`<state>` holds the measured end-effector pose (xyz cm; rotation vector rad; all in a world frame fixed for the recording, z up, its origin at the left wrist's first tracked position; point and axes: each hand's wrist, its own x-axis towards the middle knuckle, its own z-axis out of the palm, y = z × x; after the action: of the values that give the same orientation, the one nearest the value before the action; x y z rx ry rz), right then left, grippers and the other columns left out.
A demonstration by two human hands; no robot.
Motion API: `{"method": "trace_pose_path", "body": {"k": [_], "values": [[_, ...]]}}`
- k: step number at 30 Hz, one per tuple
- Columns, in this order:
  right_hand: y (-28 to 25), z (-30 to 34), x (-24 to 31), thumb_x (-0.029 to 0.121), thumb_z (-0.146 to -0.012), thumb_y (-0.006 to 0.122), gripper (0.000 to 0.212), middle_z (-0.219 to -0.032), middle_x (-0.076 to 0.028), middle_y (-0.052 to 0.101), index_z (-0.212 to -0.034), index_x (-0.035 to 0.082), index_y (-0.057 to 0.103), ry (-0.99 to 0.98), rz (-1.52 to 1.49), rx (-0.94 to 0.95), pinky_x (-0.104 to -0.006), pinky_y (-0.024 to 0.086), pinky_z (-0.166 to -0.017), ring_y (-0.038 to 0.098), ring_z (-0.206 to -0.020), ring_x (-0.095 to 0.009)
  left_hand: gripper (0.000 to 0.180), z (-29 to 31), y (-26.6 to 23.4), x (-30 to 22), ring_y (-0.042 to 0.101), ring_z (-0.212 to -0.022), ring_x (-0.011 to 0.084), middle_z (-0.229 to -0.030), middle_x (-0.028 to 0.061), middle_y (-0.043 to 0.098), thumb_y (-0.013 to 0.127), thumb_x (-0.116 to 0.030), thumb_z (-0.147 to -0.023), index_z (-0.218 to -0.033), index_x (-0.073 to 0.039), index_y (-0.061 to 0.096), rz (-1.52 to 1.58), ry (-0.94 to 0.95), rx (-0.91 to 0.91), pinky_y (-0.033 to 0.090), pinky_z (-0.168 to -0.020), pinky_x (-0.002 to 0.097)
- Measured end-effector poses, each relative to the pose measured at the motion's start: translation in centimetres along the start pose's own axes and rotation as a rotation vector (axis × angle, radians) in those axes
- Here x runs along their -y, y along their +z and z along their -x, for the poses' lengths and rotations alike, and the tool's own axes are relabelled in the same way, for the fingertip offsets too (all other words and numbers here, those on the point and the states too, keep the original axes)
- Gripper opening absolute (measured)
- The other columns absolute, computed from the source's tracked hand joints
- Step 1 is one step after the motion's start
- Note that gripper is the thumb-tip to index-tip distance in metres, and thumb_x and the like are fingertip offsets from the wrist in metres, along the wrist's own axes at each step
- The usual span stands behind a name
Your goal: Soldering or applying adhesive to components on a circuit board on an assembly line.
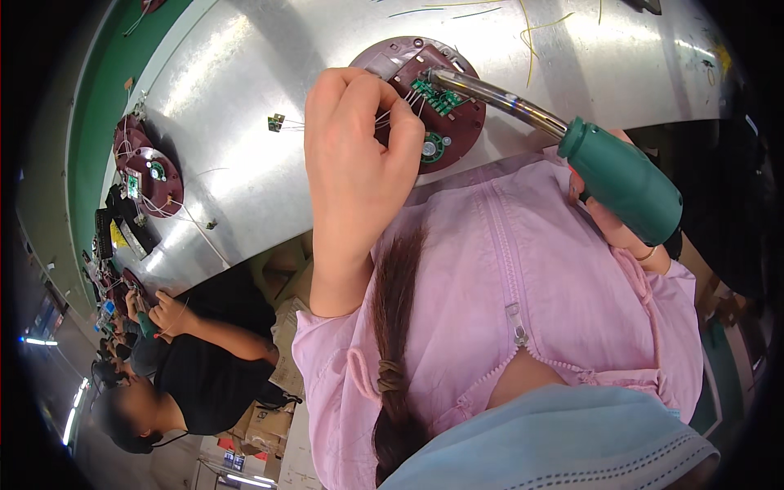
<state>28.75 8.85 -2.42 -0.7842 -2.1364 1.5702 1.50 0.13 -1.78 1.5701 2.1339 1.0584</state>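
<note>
A round maroon plastic housing (464, 140) lies on the metal table in front of me. It carries a green circuit board (439, 100) and a small round speaker (435, 148) with a green rim. My left hand (355, 135) is closed over the housing's left side, fingertips pinched on thin white wires (415, 101) running to the board; the exact grip is partly hidden. My right hand (606, 219) is wrapped around the green handle of a soldering iron (625, 181). The iron's bent metal tube reaches left, with its tip at the board's upper edge. Beside my left hand lies a small circuit board (276, 122) on white wires.
More maroon housings (167, 192) with wires and boards stand at the table's left. Loose yellow wires (531, 45) lie on the metal table (237, 163) toward the far side. A co-worker in black (216, 363) sits at the left, hands at the same bench.
</note>
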Motion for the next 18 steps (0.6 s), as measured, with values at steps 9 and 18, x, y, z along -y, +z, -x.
{"method": "trace_pose_path", "body": {"k": [9, 18], "values": [[0.2, -0.8, 0.8, 0.005, -0.068, 0.068, 0.039, -0.102, -0.014, 0.058, -0.106, 0.002, 0.059, 0.105, 0.108, 0.013, -0.0365, 0.047, -0.078, 0.056, -0.09, -0.03, 0.004, -0.2, 0.1, 0.2, 0.056, -0.074, 0.0231, -0.083, 0.0108, 0.055, 0.058, -0.001, -0.075, -0.078, 0.002, 0.056, -0.051, 0.011, 0.028, 0.045, -0.066, 0.031], [0.4, -1.1, 0.5, 0.008, -0.075, 0.065, 0.032, -0.091, -0.009, 0.057, -0.104, 0.0, 0.058, -0.091, 0.225, 0.045, -0.0298, 0.046, -0.068, 0.054, -0.077, -0.019, 0.004, -0.1, 0.2, 0.1, 0.048, -0.075, 0.0287, -0.081, 0.0116, 0.052, 0.059, -0.001, -0.072, -0.074, 0.0, 0.056, 0.011, -0.012, 0.01, 0.04, -0.067, 0.037]]}}
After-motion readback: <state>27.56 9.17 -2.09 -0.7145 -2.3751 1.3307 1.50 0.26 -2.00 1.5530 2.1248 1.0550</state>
